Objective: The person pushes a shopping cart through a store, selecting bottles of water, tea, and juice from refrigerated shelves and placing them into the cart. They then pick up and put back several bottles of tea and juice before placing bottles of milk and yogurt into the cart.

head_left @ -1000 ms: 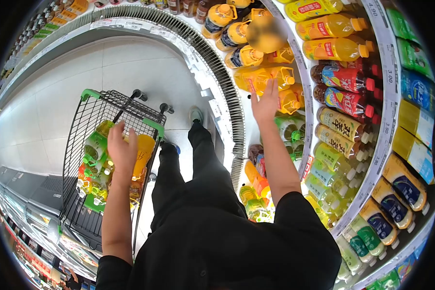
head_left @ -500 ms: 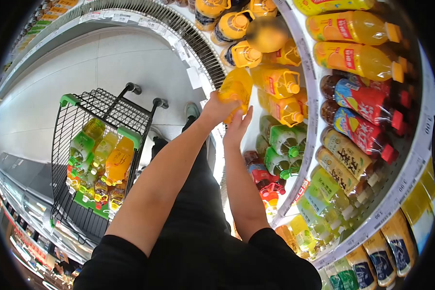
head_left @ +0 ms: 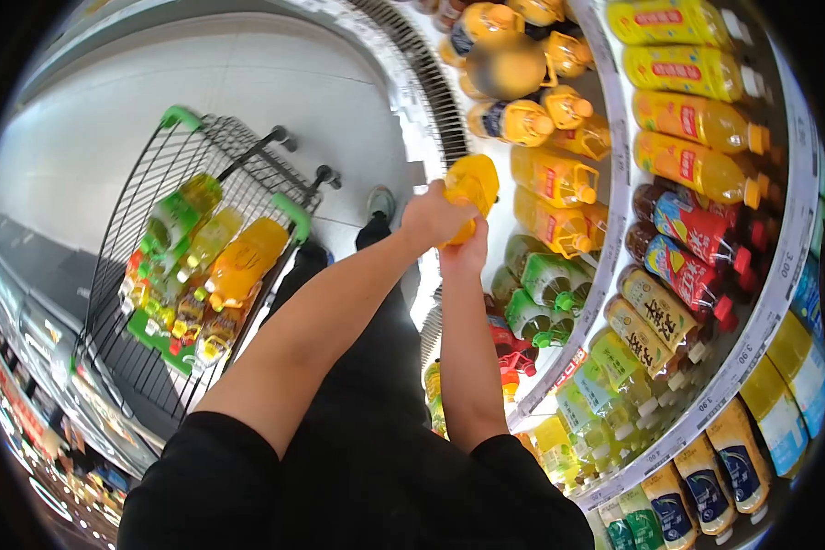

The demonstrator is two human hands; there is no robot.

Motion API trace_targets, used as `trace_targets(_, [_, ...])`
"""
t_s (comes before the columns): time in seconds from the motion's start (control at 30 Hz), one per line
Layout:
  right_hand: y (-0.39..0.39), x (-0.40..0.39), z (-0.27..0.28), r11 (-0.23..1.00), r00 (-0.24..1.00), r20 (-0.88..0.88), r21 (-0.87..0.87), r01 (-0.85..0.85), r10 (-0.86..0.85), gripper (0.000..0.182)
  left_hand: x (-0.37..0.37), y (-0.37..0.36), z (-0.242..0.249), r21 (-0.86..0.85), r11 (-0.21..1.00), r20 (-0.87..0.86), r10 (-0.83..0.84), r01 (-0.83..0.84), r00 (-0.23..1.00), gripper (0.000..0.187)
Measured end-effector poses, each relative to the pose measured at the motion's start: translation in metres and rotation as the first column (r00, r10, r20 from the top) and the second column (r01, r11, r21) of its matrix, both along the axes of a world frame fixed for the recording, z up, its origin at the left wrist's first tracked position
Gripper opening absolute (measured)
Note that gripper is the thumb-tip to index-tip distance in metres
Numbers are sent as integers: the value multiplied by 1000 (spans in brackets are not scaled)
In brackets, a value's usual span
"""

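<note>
Both hands are on a large bottle of orange juice [head_left: 475, 180], held tilted in front of the shelf edge. My left hand [head_left: 437, 220] wraps around its side, fingers closed. At the lower end, my right hand [head_left: 466, 253] is closed against the bottle, partly behind the left hand; the cap and neck are hidden there. Similar orange juice bottles [head_left: 552, 176] with handles lie on the shelf just to the right.
A black wire shopping cart [head_left: 110, 312] with green corners stands at my left, holding several bottles, among them an orange juice bottle [head_left: 250, 261]. Green-labelled bottles [head_left: 545, 278], red-labelled iced tea bottles [head_left: 683, 270] and price strips [head_left: 706, 403] fill the curved shelves at right.
The view has shifted, so cart and shelves sit differently in it. My right hand, with fingers stretched beside the bottle before, is now closed on its lower end. My left hand keeps its hold.
</note>
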State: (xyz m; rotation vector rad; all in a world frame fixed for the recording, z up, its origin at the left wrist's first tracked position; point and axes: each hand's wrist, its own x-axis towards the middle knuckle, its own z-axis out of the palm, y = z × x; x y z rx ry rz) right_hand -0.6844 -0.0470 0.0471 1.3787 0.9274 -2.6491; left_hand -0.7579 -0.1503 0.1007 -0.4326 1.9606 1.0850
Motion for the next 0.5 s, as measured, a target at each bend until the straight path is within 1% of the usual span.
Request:
trace_targets(0.07, [-30, 19, 37, 996, 998, 34, 71, -57, 54, 47, 26, -37, 35, 49, 997, 35, 54, -56, 998, 91])
trace_targets(0.1, [-51, 23, 72, 988, 995, 38, 126, -93, 89, 48, 39, -58, 54, 69, 994, 37, 84, -87, 996, 92])
trace_targets(0.13, [-69, 31, 101, 960, 981, -37, 215, -178, 190, 55, 50, -79, 75, 92, 989, 33, 114, -117, 993, 92])
trace_targets(0.17, [-91, 37, 138, 956, 982, -8, 228, -184, 190, 66, 60, -102, 100, 153, 970, 23, 187, -188, 982, 91])
trace_targets(0.23, [-123, 60, 174, 876, 947, -40, 393, -280, 320, 73, 85, -147, 147, 300, 904, 10, 317, -305, 948, 89])
trace_targets(0.27, [-137, 69, 189, 821, 923, -51, 477, -314, 382, 77, 104, -166, 157, 372, 865, -28, 373, -337, 927, 89])
trace_targets(0.33, [-165, 78, 217, 729, 831, -124, 562, -391, 542, 77, 135, -205, 172, 511, 776, -103, 483, -370, 870, 91])
trace_targets(0.43, [-209, 77, 234, 602, 645, -209, 639, -479, 735, 79, 164, -252, 190, 564, 711, -236, 626, -419, 744, 91])
trace_targets(0.47, [-223, 73, 234, 563, 576, -235, 660, -497, 783, 80, 167, -268, 192, 536, 701, -235, 660, -471, 714, 91])
trace_targets(0.5, [-234, 71, 228, 498, 518, -180, 644, -580, 836, 81, 171, -282, 194, 509, 685, -229, 692, -521, 685, 90])
